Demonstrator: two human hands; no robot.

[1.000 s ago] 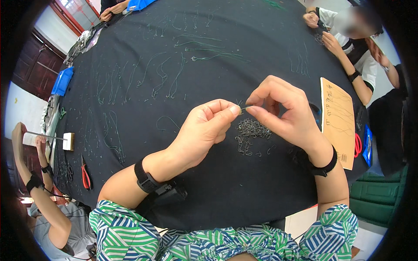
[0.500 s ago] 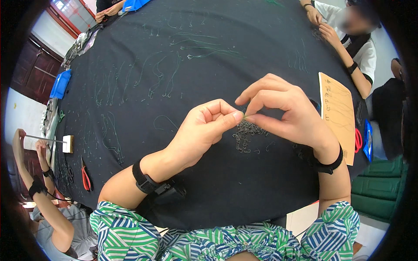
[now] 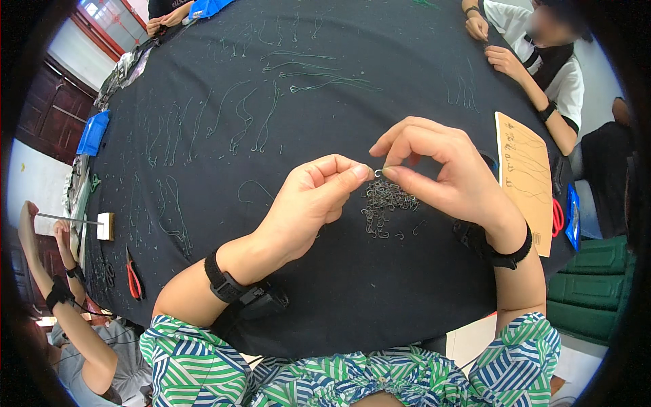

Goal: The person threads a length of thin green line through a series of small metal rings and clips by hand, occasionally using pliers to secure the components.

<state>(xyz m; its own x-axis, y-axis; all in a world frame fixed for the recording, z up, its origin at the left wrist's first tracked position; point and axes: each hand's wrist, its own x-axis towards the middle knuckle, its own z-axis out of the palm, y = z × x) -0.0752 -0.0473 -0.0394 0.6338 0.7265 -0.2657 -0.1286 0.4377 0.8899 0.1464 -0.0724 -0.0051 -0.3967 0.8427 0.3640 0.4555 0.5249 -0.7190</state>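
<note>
A small, shiny fish hook (image 3: pixel 378 173) stands out from the fingertips of my left hand (image 3: pixel 315 203), pinched between thumb and forefinger. Close beside it curls my right hand (image 3: pixel 444 166), its thumb tip near the hook and its fingers bent in; whatever is held there, perhaps a fine line, is too small to make out. Beneath both hands a heap of dark fish hooks (image 3: pixel 390 203) lies on the black cloth (image 3: pixel 366 292), with a few loose hooks around it. Thin green lines (image 3: pixel 332 87) tied to hooks lie farther off in rows.
To the right are a tan card with drawn hooks (image 3: pixel 525 183), red-handled scissors (image 3: pixel 557 218) and a blue packet (image 3: pixel 574 218). Red-handled pliers (image 3: pixel 134 278) and a white block with a rod (image 3: pixel 106 226) stand left. Co-workers sit around the table, one at far right (image 3: pixel 515 61).
My hands have drawn slightly apart, and the curved hook now shows between them. The co-worker at far right has moved their hands apart and lower.
</note>
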